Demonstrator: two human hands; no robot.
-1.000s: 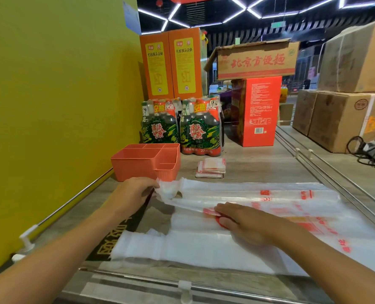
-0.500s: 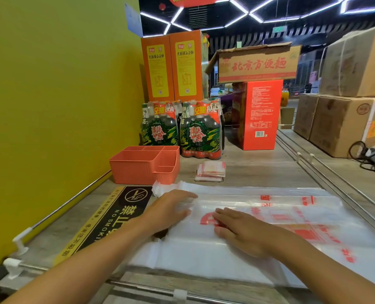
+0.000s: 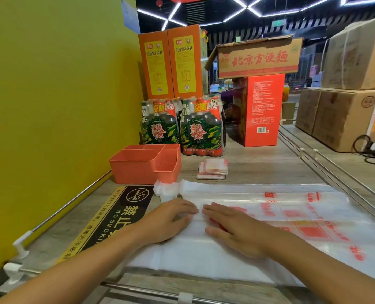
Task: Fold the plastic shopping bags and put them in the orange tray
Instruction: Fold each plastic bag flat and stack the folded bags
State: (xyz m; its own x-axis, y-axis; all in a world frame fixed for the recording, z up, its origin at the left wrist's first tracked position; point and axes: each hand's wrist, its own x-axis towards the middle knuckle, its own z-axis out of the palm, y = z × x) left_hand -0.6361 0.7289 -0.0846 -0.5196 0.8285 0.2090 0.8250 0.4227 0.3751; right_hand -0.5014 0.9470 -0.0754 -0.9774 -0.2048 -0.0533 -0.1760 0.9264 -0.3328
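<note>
Both hands lie flat, fingers straight and together, on a plastic shopping bag spread across the bench: left hand and right hand side by side, likely pressing a fold flat. The orange tray waits at eleven o'clock, near the bag's handles.

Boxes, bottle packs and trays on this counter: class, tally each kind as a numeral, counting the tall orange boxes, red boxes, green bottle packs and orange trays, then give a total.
Tall orange boxes: 2
Red box: 1
Green bottle packs: 2
Orange tray: 1
Total: 6
</note>
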